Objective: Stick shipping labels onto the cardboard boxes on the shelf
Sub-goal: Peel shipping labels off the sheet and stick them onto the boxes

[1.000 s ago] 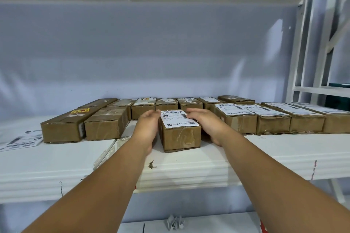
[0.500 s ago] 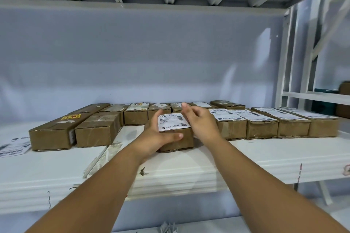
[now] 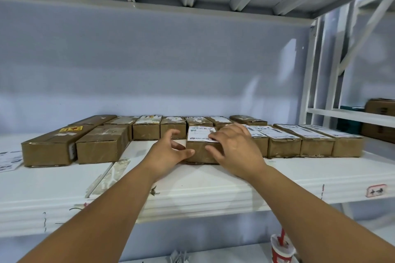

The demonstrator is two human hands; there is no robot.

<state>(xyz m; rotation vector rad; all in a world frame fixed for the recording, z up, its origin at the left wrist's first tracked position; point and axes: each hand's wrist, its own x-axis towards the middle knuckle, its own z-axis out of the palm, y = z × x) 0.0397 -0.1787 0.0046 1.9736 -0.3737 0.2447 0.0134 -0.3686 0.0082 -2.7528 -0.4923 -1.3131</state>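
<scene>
A small cardboard box [image 3: 197,152] stands near the front of the white shelf [image 3: 213,190], with a white shipping label [image 3: 198,134] on its top. My left hand [image 3: 167,155] holds the box's left front corner, thumb on the front face and fingers curled at the left side. My right hand [image 3: 234,149] lies over the box's right part, its spread fingers pressing on the label's right edge and its thumb down the front face.
Labelled boxes [image 3: 284,144] line up to the right of the held box. Two long unlabelled boxes [image 3: 49,150] lie at the left and a back row of boxes [image 3: 147,128] behind. Loose label sheets [image 3: 8,160], a backing strip [image 3: 109,174], a cup [image 3: 282,249] below.
The box now sits close against the labelled row on the right. My right hand has come from the box's side onto its top and label. My left thumb has come down to the front face.
</scene>
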